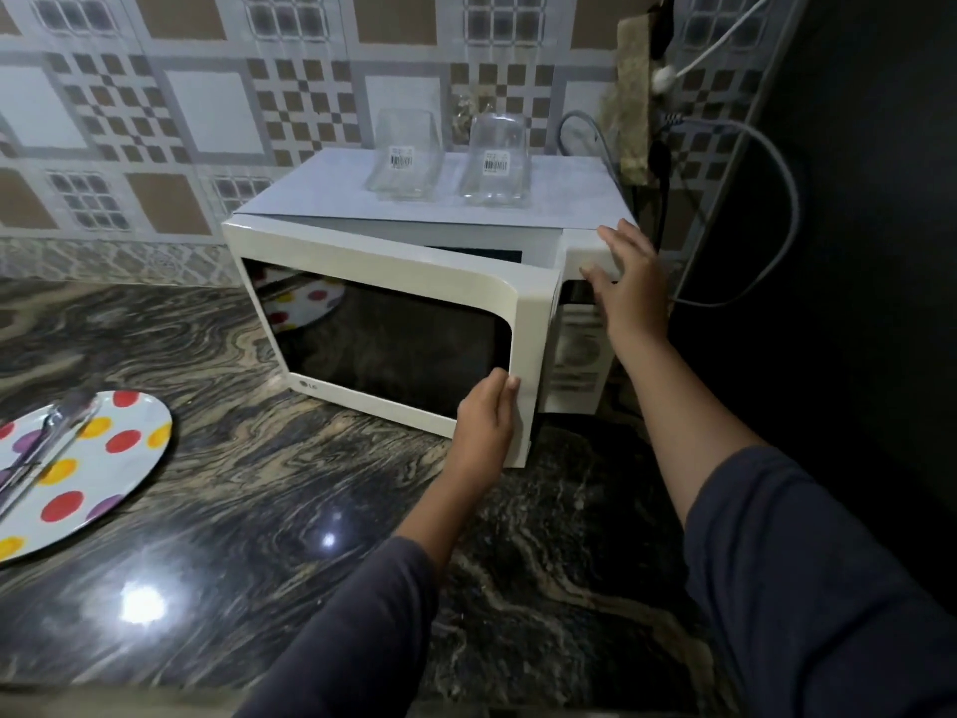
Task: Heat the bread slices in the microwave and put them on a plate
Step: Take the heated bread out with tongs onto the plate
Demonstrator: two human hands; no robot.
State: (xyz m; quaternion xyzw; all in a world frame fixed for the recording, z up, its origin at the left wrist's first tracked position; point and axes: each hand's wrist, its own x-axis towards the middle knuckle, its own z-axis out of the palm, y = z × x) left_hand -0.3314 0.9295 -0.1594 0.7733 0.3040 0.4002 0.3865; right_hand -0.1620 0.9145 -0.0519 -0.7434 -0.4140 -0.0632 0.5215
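A white microwave [585,246] stands on the dark marbled counter, its door [393,323] swung partly ajar. My left hand [487,417] grips the door's lower right edge. My right hand [629,282] lies flat, fingers spread, against the microwave's upper right front by the control panel. A round white plate [119,458] with red, yellow and purple dots sits at the left; metal tongs [46,448] rest on it. No bread slices show; the inside of the microwave is hidden behind the dark door glass.
Two upturned clear glass containers [406,152] [497,163] with barcode labels stand on a sheet of paper atop the microwave. Cables [766,209] loop beside a dark wall to the right. A tiled wall runs behind the counter [290,536].
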